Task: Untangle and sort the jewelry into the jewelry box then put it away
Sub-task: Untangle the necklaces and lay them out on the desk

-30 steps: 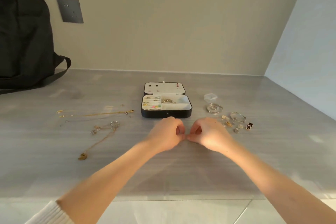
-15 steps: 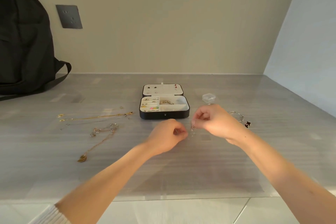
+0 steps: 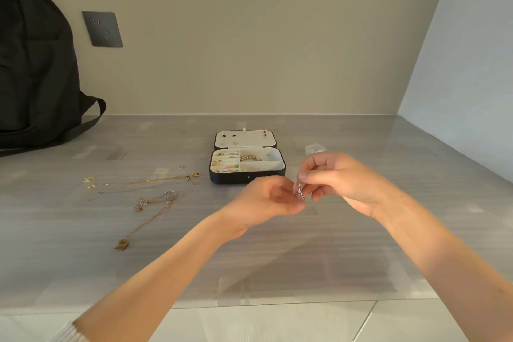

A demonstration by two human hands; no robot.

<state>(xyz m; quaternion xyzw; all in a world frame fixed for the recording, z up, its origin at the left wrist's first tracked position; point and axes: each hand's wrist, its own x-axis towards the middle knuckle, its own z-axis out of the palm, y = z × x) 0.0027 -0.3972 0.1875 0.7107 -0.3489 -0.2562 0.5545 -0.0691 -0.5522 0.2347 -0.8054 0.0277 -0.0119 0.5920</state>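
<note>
A person's right hand (image 3: 341,180) pinches a small silver tangle (image 3: 300,191) by its top, just near of the open jewelry box (image 3: 247,178). The left hand (image 3: 266,200) nips its lower end. Light, limp and slippery, it likely needs fingertip holds at both ends.

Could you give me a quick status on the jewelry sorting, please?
Left hand and right hand both pinch a small silver piece. Jewelry box open just behind. Necklaces loose at left; nothing between hands and box.

The grey countertop (image 3: 277,253) is carrying an open black jewelry box (image 3: 247,177) at centre. Gold chains (image 3: 144,181) and a pendant necklace (image 3: 151,219) are lying to its left, a clear case (image 3: 313,148) to its right, and a backpack (image 3: 36,78) far left.
</note>
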